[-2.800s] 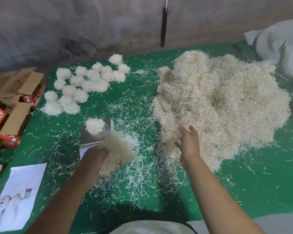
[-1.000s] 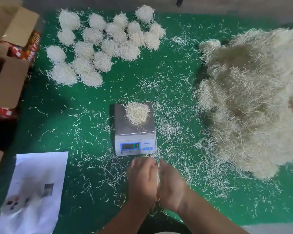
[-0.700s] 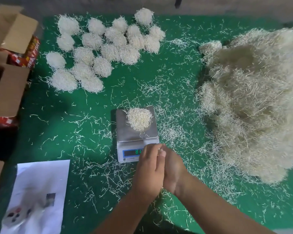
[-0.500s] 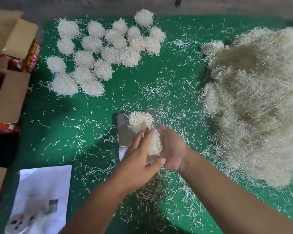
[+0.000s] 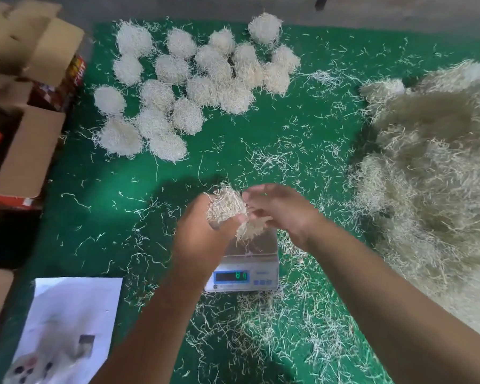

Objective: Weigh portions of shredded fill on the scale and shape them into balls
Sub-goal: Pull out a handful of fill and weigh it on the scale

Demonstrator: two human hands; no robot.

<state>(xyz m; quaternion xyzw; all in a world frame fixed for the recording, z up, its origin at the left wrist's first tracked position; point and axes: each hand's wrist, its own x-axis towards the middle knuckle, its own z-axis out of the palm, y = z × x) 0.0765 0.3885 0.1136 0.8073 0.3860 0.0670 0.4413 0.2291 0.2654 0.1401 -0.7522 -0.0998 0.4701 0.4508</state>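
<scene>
Above the scale (image 5: 245, 266), near the worktop's (image 5: 100, 195) front edge, the left hand (image 5: 203, 231) curls its fingers (image 5: 234, 218) around a clump of shredded fill (image 5: 227, 206). The right hand (image 5: 280, 209) touches the clump's other side; its fingers look loosely bent, though blur hides whether they grip. Finished balls (image 5: 189, 87) cluster toward the far left corner, the loose heap (image 5: 432, 167) along the right edge.

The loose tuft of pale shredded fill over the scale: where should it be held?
Cup the loose tuft of pale shredded fill round its middle from both sides, left hand and right hand opposed; pinched strands would likely pull free and drop onto the grey digital scale.
</scene>
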